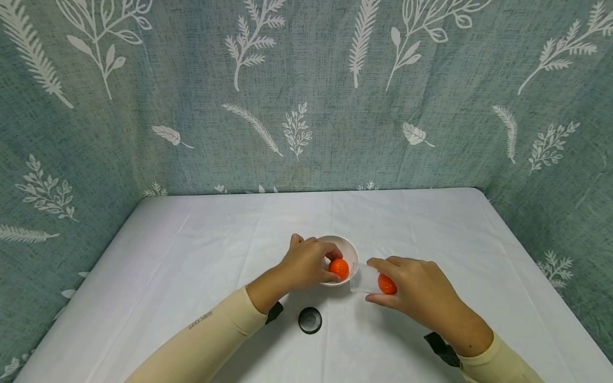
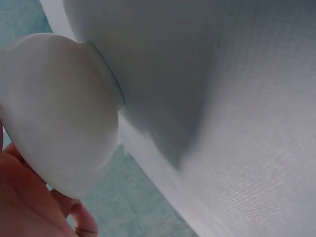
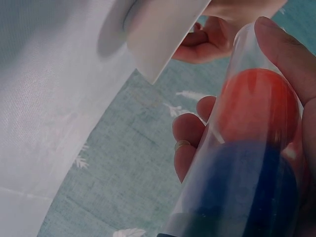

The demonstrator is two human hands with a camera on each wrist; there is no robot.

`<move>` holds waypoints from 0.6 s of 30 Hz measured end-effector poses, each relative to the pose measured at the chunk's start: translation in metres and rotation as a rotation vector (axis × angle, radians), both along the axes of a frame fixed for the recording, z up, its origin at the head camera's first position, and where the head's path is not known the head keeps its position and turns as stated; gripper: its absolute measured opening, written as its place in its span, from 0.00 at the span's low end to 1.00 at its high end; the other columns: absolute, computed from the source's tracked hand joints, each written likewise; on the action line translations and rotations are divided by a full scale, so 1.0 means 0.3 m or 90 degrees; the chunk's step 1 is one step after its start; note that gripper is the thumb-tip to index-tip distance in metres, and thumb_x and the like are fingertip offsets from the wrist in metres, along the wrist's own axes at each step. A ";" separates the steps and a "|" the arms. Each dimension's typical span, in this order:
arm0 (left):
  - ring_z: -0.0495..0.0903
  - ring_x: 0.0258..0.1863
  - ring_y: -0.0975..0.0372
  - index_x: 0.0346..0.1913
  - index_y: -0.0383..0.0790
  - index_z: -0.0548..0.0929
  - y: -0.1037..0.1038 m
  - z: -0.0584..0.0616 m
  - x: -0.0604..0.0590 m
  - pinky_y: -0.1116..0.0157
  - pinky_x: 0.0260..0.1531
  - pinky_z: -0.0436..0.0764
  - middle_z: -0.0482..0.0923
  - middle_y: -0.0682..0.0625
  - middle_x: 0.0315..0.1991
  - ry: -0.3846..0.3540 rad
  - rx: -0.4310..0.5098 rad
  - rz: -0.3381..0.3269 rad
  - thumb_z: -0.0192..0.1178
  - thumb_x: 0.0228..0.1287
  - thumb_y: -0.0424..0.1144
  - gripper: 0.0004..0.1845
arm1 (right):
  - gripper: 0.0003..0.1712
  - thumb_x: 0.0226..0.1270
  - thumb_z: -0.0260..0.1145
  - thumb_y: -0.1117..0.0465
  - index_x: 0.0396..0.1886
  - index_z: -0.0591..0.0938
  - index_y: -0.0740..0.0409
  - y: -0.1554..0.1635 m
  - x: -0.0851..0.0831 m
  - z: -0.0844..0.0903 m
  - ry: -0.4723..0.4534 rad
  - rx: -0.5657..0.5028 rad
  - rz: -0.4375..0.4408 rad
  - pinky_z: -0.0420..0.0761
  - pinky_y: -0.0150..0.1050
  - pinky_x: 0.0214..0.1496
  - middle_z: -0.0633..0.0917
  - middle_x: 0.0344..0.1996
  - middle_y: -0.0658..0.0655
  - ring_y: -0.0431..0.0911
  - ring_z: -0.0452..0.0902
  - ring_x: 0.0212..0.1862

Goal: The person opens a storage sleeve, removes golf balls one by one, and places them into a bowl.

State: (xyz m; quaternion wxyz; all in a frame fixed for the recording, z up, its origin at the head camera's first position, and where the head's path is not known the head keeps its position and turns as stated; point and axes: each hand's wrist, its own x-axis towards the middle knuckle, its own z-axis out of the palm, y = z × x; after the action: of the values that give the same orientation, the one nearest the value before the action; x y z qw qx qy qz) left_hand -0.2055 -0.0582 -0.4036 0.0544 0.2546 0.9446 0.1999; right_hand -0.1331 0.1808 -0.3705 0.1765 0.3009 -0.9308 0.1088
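At the white bowl (image 1: 351, 250) mid-counter (image 1: 191, 255): left hand (image 1: 306, 263) grasps its rim, orange ball (image 1: 339, 268) inside. Right hand (image 1: 421, 292), just right of the bowl, grips a tilted clear tube (image 1: 364, 279) holding another orange ball (image 1: 386, 284). Best to keep the mouth over the bowl and tip slowly.

A worktop (image 1: 191, 276) covered in a white cloth with faint fold creases fills the lower half of the head view, its far edge meeting a teal fabric backdrop printed with white leaves. Near the middle of the worktop stands a small white bowl (image 1: 351, 250), resting on its narrow foot, which shows in the left wrist view. Just in front of the bowl, a little toward the near edge, a small round black lid (image 1: 309, 320) lies flat on the cloth, apart from the bowl.
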 end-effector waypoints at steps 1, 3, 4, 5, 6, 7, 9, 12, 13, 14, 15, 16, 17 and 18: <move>0.80 0.46 0.63 0.49 0.53 0.86 0.002 -0.001 0.001 0.57 0.46 0.60 0.88 0.61 0.45 0.000 -0.002 0.002 0.78 0.51 0.51 0.22 | 0.32 0.42 0.83 0.41 0.48 0.86 0.47 0.000 0.000 0.000 -0.002 0.001 0.000 0.71 0.28 0.24 0.86 0.30 0.47 0.34 0.73 0.26; 0.80 0.46 0.62 0.49 0.52 0.86 0.005 -0.002 0.002 0.57 0.46 0.61 0.88 0.60 0.45 0.001 -0.005 0.006 0.78 0.51 0.51 0.22 | 0.32 0.42 0.83 0.40 0.48 0.86 0.46 0.000 0.000 -0.001 -0.004 0.003 -0.003 0.71 0.28 0.24 0.86 0.30 0.47 0.34 0.73 0.25; 0.80 0.46 0.62 0.50 0.52 0.86 0.006 -0.002 0.002 0.57 0.46 0.61 0.88 0.60 0.45 0.001 -0.006 0.008 0.78 0.51 0.51 0.22 | 0.32 0.42 0.83 0.40 0.48 0.86 0.46 0.000 0.000 0.000 -0.005 0.003 -0.003 0.71 0.28 0.24 0.86 0.30 0.47 0.34 0.73 0.25; 0.80 0.46 0.62 0.50 0.52 0.86 0.007 -0.001 0.003 0.57 0.46 0.60 0.88 0.60 0.46 0.001 -0.007 0.010 0.78 0.51 0.51 0.22 | 0.32 0.42 0.83 0.41 0.48 0.86 0.46 -0.001 0.000 0.000 -0.005 0.003 -0.002 0.71 0.28 0.24 0.86 0.30 0.47 0.34 0.73 0.25; 0.80 0.46 0.61 0.50 0.52 0.86 0.008 0.000 0.004 0.57 0.46 0.61 0.88 0.60 0.46 0.002 -0.008 0.011 0.77 0.51 0.51 0.22 | 0.32 0.42 0.83 0.41 0.48 0.86 0.46 -0.001 0.000 0.000 -0.005 0.002 -0.002 0.71 0.28 0.24 0.86 0.29 0.46 0.34 0.72 0.25; 0.80 0.47 0.61 0.51 0.52 0.86 0.008 0.000 0.005 0.57 0.46 0.61 0.88 0.60 0.46 0.003 -0.010 0.012 0.77 0.52 0.51 0.23 | 0.32 0.42 0.83 0.41 0.48 0.86 0.46 0.000 0.000 0.000 -0.005 0.001 -0.002 0.70 0.28 0.24 0.85 0.29 0.46 0.34 0.72 0.25; 0.79 0.47 0.61 0.52 0.52 0.86 0.008 0.003 0.008 0.57 0.47 0.60 0.87 0.60 0.47 0.004 -0.011 0.014 0.77 0.52 0.51 0.23 | 0.32 0.42 0.83 0.41 0.48 0.86 0.46 0.000 -0.001 -0.001 -0.003 -0.001 -0.001 0.70 0.28 0.24 0.85 0.29 0.46 0.33 0.72 0.25; 0.77 0.46 0.61 0.52 0.53 0.86 0.004 0.009 0.016 0.56 0.48 0.60 0.87 0.60 0.47 0.008 0.001 0.022 0.77 0.53 0.51 0.23 | 0.32 0.42 0.83 0.41 0.47 0.86 0.46 0.000 -0.002 -0.004 -0.002 -0.003 0.003 0.70 0.28 0.24 0.85 0.28 0.45 0.33 0.71 0.25; 0.77 0.45 0.62 0.52 0.53 0.86 0.002 0.010 0.019 0.56 0.48 0.60 0.87 0.60 0.47 0.011 0.010 0.026 0.76 0.53 0.51 0.23 | 0.32 0.42 0.83 0.41 0.47 0.86 0.46 0.001 -0.003 -0.004 -0.001 -0.002 0.003 0.70 0.27 0.24 0.85 0.28 0.45 0.33 0.71 0.25; 0.76 0.44 0.62 0.52 0.52 0.86 -0.001 0.012 0.023 0.56 0.49 0.60 0.87 0.60 0.47 0.014 0.021 0.031 0.76 0.53 0.51 0.23 | 0.32 0.42 0.83 0.41 0.47 0.86 0.46 0.001 -0.003 -0.004 -0.001 -0.001 0.004 0.70 0.27 0.24 0.85 0.28 0.45 0.33 0.71 0.25; 0.76 0.44 0.62 0.52 0.52 0.86 -0.003 0.014 0.028 0.56 0.49 0.60 0.87 0.60 0.47 0.019 0.036 0.035 0.76 0.54 0.50 0.22 | 0.32 0.42 0.83 0.41 0.47 0.86 0.46 0.001 -0.003 -0.005 0.000 0.000 0.004 0.70 0.27 0.24 0.85 0.28 0.46 0.33 0.71 0.25; 0.76 0.44 0.62 0.51 0.52 0.86 -0.006 0.016 0.032 0.56 0.49 0.60 0.87 0.60 0.46 0.025 0.052 0.040 0.76 0.54 0.50 0.21 | 0.32 0.42 0.83 0.41 0.47 0.86 0.46 0.001 -0.004 -0.005 0.002 0.000 0.005 0.70 0.27 0.24 0.85 0.28 0.46 0.33 0.71 0.25; 0.76 0.43 0.62 0.50 0.52 0.86 -0.009 0.017 0.038 0.56 0.49 0.60 0.87 0.60 0.45 0.031 0.068 0.044 0.76 0.55 0.49 0.20 | 0.32 0.42 0.83 0.41 0.47 0.86 0.46 0.001 -0.004 -0.006 0.003 0.001 0.005 0.70 0.27 0.24 0.85 0.28 0.46 0.33 0.71 0.25; 0.76 0.43 0.62 0.50 0.52 0.86 -0.011 0.018 0.044 0.56 0.49 0.59 0.87 0.60 0.44 0.039 0.085 0.047 0.75 0.55 0.49 0.19 | 0.32 0.42 0.83 0.41 0.47 0.86 0.46 0.002 -0.004 -0.006 0.004 0.001 0.004 0.70 0.28 0.24 0.85 0.28 0.46 0.33 0.71 0.25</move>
State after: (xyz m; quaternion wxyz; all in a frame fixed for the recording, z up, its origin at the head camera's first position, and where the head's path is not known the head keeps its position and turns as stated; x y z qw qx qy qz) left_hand -0.1922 -0.0616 -0.3983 0.0013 0.2282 0.9393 0.2563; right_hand -0.1341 0.1813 -0.3724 0.1785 0.3046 -0.9294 0.1076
